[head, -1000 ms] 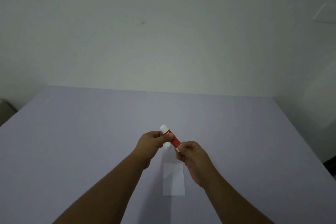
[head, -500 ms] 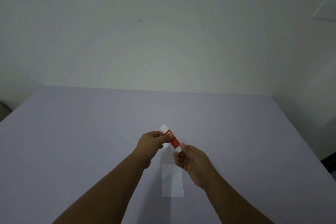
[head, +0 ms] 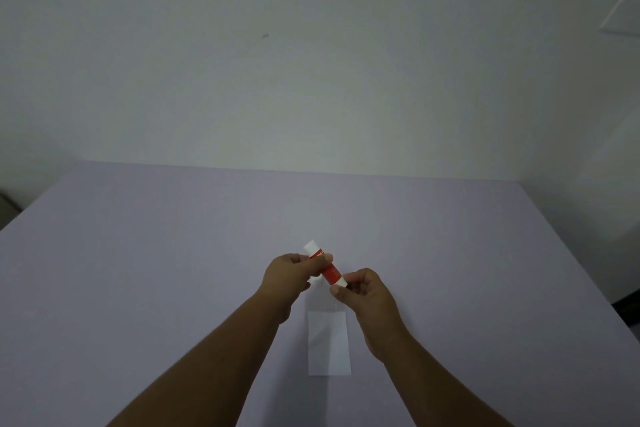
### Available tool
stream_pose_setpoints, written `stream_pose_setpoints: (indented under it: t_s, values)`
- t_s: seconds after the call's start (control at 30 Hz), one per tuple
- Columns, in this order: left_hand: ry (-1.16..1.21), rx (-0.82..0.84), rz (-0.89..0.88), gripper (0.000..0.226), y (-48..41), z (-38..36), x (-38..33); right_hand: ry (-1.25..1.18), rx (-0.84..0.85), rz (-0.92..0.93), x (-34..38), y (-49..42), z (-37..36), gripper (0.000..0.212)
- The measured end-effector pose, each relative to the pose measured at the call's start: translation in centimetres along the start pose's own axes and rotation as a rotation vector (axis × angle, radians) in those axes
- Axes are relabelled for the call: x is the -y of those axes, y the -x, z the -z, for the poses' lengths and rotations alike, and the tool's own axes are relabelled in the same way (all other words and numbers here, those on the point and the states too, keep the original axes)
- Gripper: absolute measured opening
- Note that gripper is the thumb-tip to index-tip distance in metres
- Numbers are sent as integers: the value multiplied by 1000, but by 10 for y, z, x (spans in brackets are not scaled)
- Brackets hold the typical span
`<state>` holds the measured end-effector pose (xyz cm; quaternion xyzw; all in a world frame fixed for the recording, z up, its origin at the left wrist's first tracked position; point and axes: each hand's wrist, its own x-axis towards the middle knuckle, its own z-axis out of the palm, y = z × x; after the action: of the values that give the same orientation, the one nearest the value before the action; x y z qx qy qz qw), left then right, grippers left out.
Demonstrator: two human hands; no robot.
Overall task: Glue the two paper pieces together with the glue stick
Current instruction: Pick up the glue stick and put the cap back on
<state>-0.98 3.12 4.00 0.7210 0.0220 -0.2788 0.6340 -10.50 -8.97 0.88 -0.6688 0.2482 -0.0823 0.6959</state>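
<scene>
A red glue stick (head: pixel 329 272) with white ends is held tilted above the lilac table (head: pixel 138 253). My left hand (head: pixel 291 274) pinches its upper part, below the white cap. My right hand (head: pixel 363 291) has its fingertips closed on the lower white end. Below the hands a white paper strip (head: pixel 328 343) lies flat on the table, running toward me. Its far part is shaded under my hands; I cannot tell whether it is one piece or two.
A pale wall (head: pixel 311 62) rises behind the table's far edge. The table's right edge (head: pixel 571 270) slopes toward me, with a dark gap beyond it at the right.
Half a second ago my right hand was open beneath the stick's lower end; its fingers have closed on that end again. The left hand and the paper have stayed in place.
</scene>
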Motion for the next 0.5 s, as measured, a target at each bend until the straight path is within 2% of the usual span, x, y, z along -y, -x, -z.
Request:
stream_pose_setpoints:
  t_s: [0.17, 0.23, 0.3, 0.4, 0.5]
  values:
    - [-101, 157, 75, 37, -11, 4, 2, -24, -61, -51, -11, -8, 9, 14]
    - [-126, 126, 52, 22, -20, 8, 5, -16, -92, -81, -17, -15, 14, 11]
    - [-201, 15, 2, 9, -33, 10, 10, -14, -106, -115, -26, -22, 19, 10]
    - [-527, -87, -106, 24, -48, 12, 23, -37, -104, -160, -35, -28, 24, 10]
    - [-801, -11, -189, 42, -74, -2, 41, -33, -107, -216, -51, -43, 28, 11]
